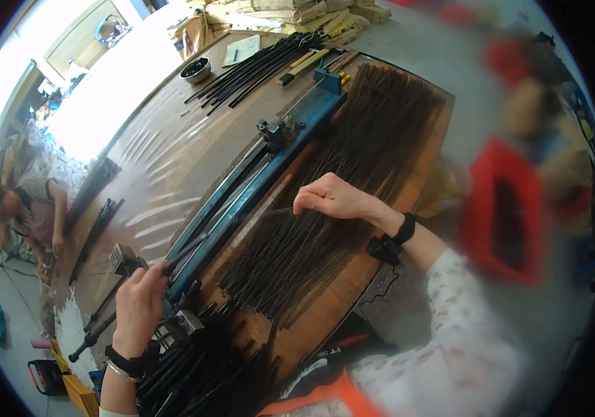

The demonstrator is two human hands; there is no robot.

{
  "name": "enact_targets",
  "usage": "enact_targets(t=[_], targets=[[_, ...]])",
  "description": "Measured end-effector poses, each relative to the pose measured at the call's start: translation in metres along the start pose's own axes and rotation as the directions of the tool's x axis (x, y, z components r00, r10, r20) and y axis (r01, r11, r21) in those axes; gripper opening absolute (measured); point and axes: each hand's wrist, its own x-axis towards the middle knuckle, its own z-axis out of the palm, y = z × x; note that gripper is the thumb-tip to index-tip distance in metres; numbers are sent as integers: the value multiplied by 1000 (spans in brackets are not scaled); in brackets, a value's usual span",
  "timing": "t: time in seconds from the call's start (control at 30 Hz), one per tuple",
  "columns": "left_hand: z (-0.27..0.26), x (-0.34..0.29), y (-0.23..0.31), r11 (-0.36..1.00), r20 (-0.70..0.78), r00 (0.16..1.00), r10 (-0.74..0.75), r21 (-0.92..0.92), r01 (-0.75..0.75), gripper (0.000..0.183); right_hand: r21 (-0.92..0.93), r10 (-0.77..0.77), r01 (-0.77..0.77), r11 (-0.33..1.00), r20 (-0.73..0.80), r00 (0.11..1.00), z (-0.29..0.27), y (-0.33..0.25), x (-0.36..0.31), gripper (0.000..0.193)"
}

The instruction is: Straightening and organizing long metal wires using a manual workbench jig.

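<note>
My left hand (141,302) is closed around the end of a slim black tube (187,251) beside the near end of a long blue metal fixture (238,198). Farther right, my right hand (332,197) pinches a thin, dark, coil-like strand (273,211). That strand runs left toward the blue fixture; whether it enters the tube is too blurred to tell. Under my right hand, many similar dark coiled strands (290,260) lie in a wide layer on the table. A clamp-like block (278,133) sits partway along the fixture.
Black tubes (200,365) are heaped at the near edge, and more black rods (262,73) lie at the far side by a bowl (195,70). A co-worker (29,208) sits at the left. A red bin (506,208) stands right of the table (353,295).
</note>
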Motion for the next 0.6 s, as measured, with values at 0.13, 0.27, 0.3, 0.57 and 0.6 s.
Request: enact_targets(t=[0.13, 0.27, 0.3, 0.57, 0.6], targets=[[12, -2, 27, 991, 123, 986, 111, -94, -100, 26, -295, -380, 342, 892, -84, 921, 35, -38, 8, 14], [24, -2, 50, 964, 174, 949, 263, -94, -250, 31, -31, -306, 318, 948, 191, 932, 46, -56, 17, 16], [28, -3, 51, 959, 203, 938, 282, -90, -269, 30, -157, -342, 358, 920, 121, 932, 34, -30, 22, 16], [20, 1, 68, 917, 300, 871, 388, -216, -334, 37, -476, -99, -761, 440, -868, 486, -169, 133, 60, 24], [20, 0, 66, 920, 301, 874, 383, -213, -330, 37, -561, -28, -752, 346, -807, 590, -174, 139, 64, 25]])
